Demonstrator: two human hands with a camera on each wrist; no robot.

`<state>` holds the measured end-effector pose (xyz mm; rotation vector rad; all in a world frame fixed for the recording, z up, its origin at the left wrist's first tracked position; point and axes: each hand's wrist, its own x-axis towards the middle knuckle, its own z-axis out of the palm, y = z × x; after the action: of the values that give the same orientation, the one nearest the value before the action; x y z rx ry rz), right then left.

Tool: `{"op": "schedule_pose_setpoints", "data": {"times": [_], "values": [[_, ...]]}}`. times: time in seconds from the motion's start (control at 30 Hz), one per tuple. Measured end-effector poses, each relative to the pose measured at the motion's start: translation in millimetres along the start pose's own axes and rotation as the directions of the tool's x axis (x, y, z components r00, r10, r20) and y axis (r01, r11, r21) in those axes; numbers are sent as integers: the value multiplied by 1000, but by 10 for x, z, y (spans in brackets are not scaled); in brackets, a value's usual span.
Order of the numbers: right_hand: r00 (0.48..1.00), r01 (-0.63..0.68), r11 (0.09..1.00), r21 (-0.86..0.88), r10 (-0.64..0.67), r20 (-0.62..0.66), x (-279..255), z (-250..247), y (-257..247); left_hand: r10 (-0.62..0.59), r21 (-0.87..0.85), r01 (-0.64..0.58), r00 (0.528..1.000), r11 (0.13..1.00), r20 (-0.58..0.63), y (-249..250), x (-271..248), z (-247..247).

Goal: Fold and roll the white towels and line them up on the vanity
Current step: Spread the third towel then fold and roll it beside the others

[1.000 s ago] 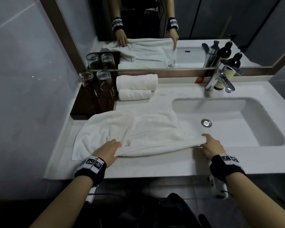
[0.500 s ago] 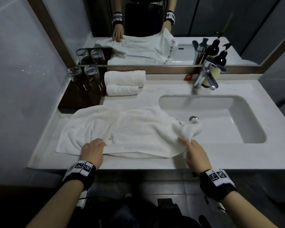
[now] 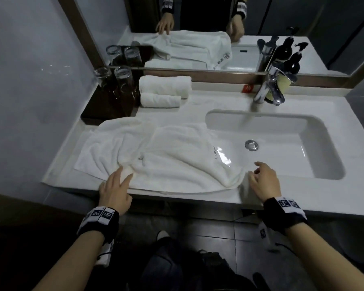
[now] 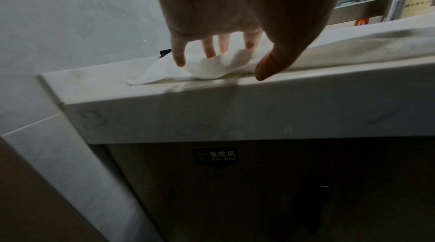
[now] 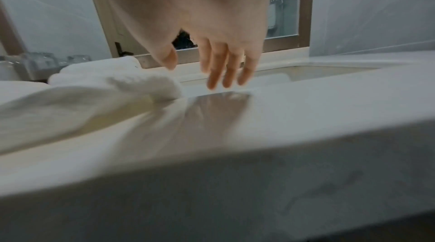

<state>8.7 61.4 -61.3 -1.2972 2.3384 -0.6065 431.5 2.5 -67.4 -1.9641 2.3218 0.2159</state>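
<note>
A large white towel [image 3: 156, 156] lies spread and wrinkled on the vanity [image 3: 198, 101], its right part draping over the sink's left edge. My left hand [image 3: 117, 185] rests with straight fingers on the towel's near edge [image 4: 207, 67]. My right hand [image 3: 263, 181] hovers open by the towel's right corner [image 5: 141, 86], fingers spread, holding nothing. Two rolled white towels [image 3: 164, 91] lie stacked at the back of the vanity.
The sink [image 3: 282, 143] takes up the right half, with a faucet [image 3: 269, 87] and dark pump bottles [image 3: 290, 57] behind it. Two glasses [image 3: 116, 80] stand on a dark tray [image 3: 105, 110] at back left. A mirror [image 3: 198, 28] runs along the wall.
My right hand let go of the towel's right corner and opened beside it. My left hand's fingers straightened on the near edge. The towel now lies flatter.
</note>
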Motion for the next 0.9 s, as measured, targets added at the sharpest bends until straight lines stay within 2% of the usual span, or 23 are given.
{"op": "schedule_pose_setpoints", "data": {"times": [0.07, 0.13, 0.3, 0.37, 0.43, 0.5, 0.67, 0.73, 0.8, 0.87, 0.9], "values": [[982, -88, 969, -233, 124, 145, 193, 24, 2, -25, -6, 25, 999, 1000, 34, 2, -50, 12], [939, -85, 907, -412, 211, 271, 316, 88, -25, -42, -18, 43, 997, 999, 70, -2, -79, 6], [876, -15, 909, -415, 213, 433, 445, 257, -271, -60, -11, 62, 988, 998, 144, 18, -60, -57], [879, -39, 946, -321, 185, 439, 441, 304, -361, -60, -33, 67, 983, 997, 172, 32, -25, -82], [913, -30, 991, -130, 80, 400, 400, 358, -436, -59, -42, 68, 978, 997, 202, 46, 2, -97], [948, 8, 997, 75, -31, 317, 318, 410, -529, -58, -41, 69, 974, 997, 219, 54, 29, -93], [995, -33, 929, 369, -3, 96, 218, 441, -792, -60, -60, 74, 976, 995, 210, 39, 51, -71], [996, 91, 902, 422, -90, -22, 242, 409, -962, -54, -79, 71, 978, 994, 200, 21, 44, -62], [947, 320, 870, 375, -288, -141, 238, 385, -1219, -45, -104, 67, 979, 992, 200, 9, 32, -64], [817, 575, 776, 260, -560, -135, 185, 425, -1519, -32, -143, 59, 982, 988, 187, -24, 34, -72], [733, 675, 711, 196, -678, -64, 148, 480, -1664, -19, -175, 49, 985, 983, 171, -56, 49, -85]]}}
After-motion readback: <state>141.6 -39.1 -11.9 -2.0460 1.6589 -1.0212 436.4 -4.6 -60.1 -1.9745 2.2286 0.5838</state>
